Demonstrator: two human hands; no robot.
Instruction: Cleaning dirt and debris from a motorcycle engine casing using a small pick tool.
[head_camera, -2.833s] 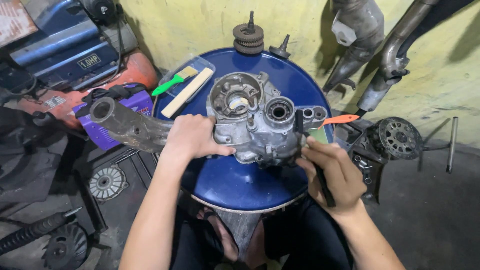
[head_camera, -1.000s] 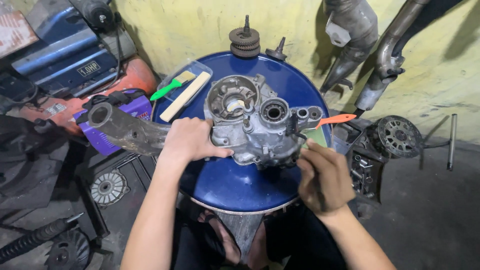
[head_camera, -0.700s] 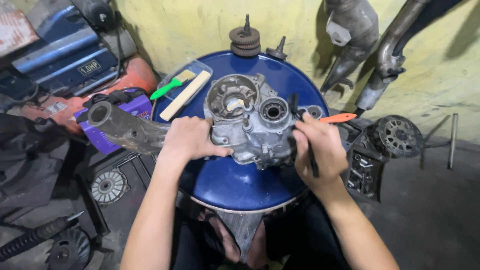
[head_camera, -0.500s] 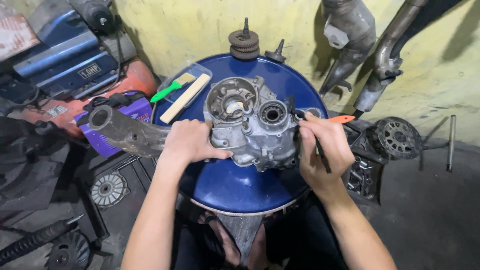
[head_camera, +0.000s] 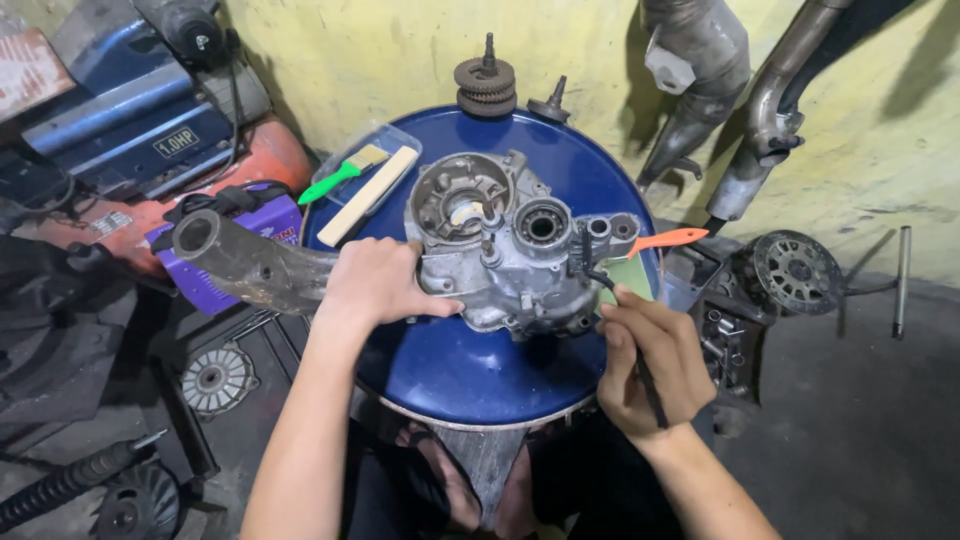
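A grey metal engine case (head_camera: 510, 245) lies on top of a blue drum (head_camera: 470, 365). My left hand (head_camera: 375, 285) rests on the case's left edge and steadies it. My right hand (head_camera: 650, 360) is shut on a thin dark brush (head_camera: 612, 300) whose bristle head touches the right side of the case. Both forearms reach in from the bottom of the head view.
A gear stack (head_camera: 485, 85) stands at the drum's far rim. A clear tray with a green-handled brush (head_camera: 345, 180) sits at the left, an orange-handled tool (head_camera: 665, 240) at the right. An air compressor (head_camera: 150, 130), exhaust pipes (head_camera: 700, 90) and a clutch part (head_camera: 795, 270) surround the drum.
My right hand rose to the case's right side with the brush, then drew back down a little. My left hand stayed on the case.
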